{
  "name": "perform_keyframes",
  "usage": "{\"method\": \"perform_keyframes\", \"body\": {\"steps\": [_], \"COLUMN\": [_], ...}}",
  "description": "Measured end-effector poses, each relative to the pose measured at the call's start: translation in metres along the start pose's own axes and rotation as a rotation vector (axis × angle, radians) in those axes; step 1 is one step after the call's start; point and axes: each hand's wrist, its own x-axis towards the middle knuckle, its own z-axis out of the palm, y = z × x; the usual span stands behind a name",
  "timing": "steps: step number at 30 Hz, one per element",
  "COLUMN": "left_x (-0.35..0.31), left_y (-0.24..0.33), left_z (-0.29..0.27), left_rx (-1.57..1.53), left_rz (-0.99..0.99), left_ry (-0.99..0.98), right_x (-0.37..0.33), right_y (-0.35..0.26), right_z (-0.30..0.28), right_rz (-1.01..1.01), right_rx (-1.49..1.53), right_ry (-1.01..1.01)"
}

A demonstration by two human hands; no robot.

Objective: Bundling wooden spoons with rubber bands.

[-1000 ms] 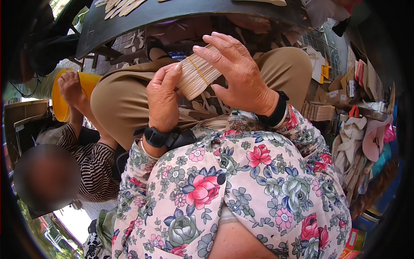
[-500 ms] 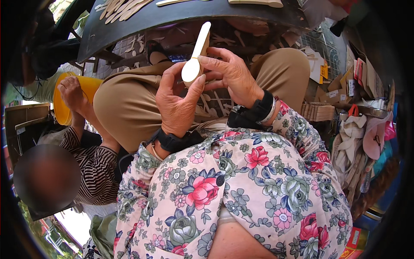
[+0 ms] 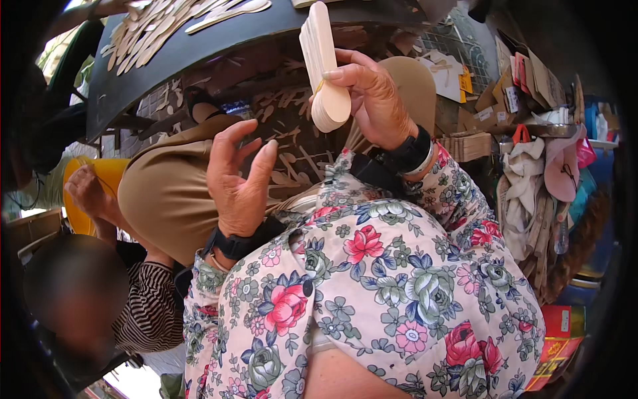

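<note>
A stack of pale wooden spoons [image 3: 330,105], bound at the necks by a yellowish rubber band [image 3: 319,85], is gripped in my right hand [image 3: 379,100]. The handles point up and away, and the rounded bowls hang toward me. My left hand [image 3: 240,179] is apart from the stack, to its left, with thumb and fingers spread and nothing in them. Beyond, on the dark table [image 3: 219,60], lies a heap of loose wooden spoons [image 3: 156,30] at the left.
Scattered spoons lie on the floor [image 3: 286,176] between my knees. At left sits a person in a striped sleeve [image 3: 149,309], a hand near a yellow bucket [image 3: 113,174]. Cardboard [image 3: 488,116], stacked wooden pieces [image 3: 467,146] and hanging cloths [image 3: 522,179] crowd the right side.
My left hand has let go of the spoon stack and moved left, its fingers opening. My right hand has raised the stack and turned it so its layered side shows.
</note>
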Motion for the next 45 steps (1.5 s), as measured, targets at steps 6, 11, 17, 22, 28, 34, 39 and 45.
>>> {"method": "perform_keyframes", "body": {"steps": [6,11,17,22,28,34,39,45], "left_x": [-0.001,0.005,0.001,-0.007,-0.023,-0.036,-0.039,-0.045], "left_y": [0.004,0.005,0.007,0.01,0.027,0.03,0.036,0.046], "left_z": [-0.021,-0.01,-0.01,-0.01,-0.002,-0.004,-0.003,-0.005], "left_rx": [0.165,0.134,0.12,0.132,0.196,0.212,0.212,0.252], "left_rz": [-0.016,-0.072,-0.115,-0.15,-0.191,-0.253,-0.29,-0.346], "left_ry": [0.009,-0.05,-0.033,-0.061,-0.038,-0.01,-0.014,0.016], "right_x": [-0.042,-0.094,-0.143,-0.156,-0.157,-0.142,-0.136,-0.117], "right_y": [-0.049,-0.026,0.019,0.022,0.037,0.005,-0.016,-0.012], "right_z": [-0.06,-0.14,-0.221,-0.271,-0.374,-0.376,-0.387,-0.364], "right_rz": [-0.221,-0.007,0.045,0.015,0.0,0.298,0.466,0.504], "right_rx": [-0.163,-0.24,-0.401,-0.423,-0.415,-1.128,-1.132,-0.968], "right_ry": [0.222,0.611,1.051,1.257,1.386,1.323,1.308,1.65]}}
